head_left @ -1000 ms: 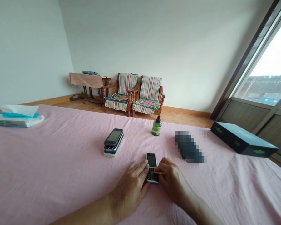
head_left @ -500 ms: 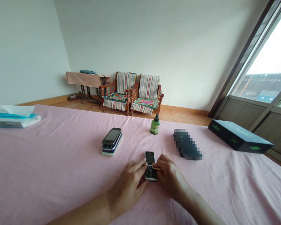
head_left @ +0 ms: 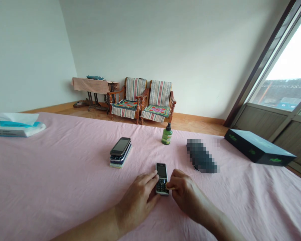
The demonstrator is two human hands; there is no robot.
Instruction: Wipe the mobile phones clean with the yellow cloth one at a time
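Observation:
A black and silver keypad mobile phone (head_left: 162, 171) lies face up on the pink cloth (head_left: 72, 194). My left hand (head_left: 137, 194) steadies it: the fingertips press on its left edge and the thumb is by its lower left corner. On the phone's right side, my right hand (head_left: 184, 187) is closed in a pinch on a small yellowish thing (head_left: 171, 188), whose end touches the lower keypad. Its exact kind is too small to make out. Off to the left sits a stack of phones (head_left: 121, 149), a dark touchscreen one on top.
A green bottle with a black cap (head_left: 167, 135) stands behind the phone. Right of it are a blurred dark object (head_left: 202, 155) and a black box (head_left: 261, 147). A tissue pack (head_left: 17, 129) lies far left. Two wooden chairs (head_left: 157, 97) stand beyond.
My right hand has moved down and slightly right, taking the yellowish thing from the upper keys to the lower keypad. My left hand keeps its place on the phone.

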